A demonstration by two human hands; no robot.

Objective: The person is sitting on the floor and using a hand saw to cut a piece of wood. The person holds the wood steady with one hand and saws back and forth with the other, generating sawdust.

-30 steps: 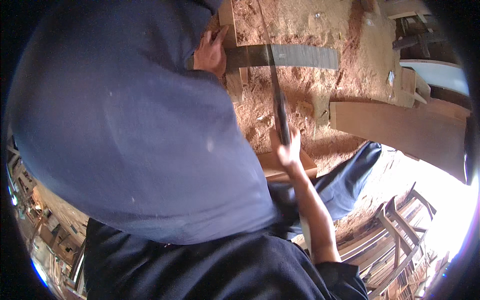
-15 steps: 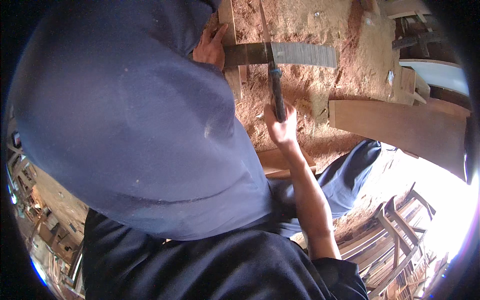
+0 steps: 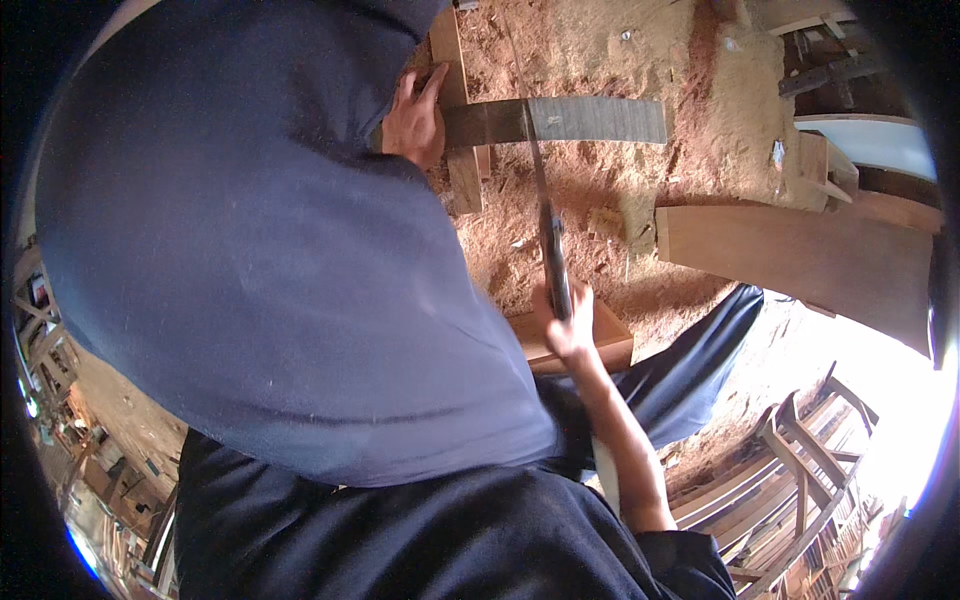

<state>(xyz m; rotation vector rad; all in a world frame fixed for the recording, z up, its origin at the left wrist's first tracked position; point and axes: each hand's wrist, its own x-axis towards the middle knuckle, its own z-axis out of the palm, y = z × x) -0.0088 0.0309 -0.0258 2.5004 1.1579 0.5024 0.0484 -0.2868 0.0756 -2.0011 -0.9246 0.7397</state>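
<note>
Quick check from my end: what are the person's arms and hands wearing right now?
Both hands are bare, no gloves: left hand, right hand. The right forearm is uncovered up to a dark navy sleeve near the elbow. The left arm is hidden behind blue-grey cloth.

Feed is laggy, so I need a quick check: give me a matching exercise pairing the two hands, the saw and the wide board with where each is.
Things:
1. left hand
2. right hand
3. saw
4. wide board

Places:
A. lying on sawdust at the right
B. pressing down the curved plank
C. blade crossing the curved plank
D. gripping the saw handle

Pairs: 1-B, 2-D, 3-C, 4-A
</note>
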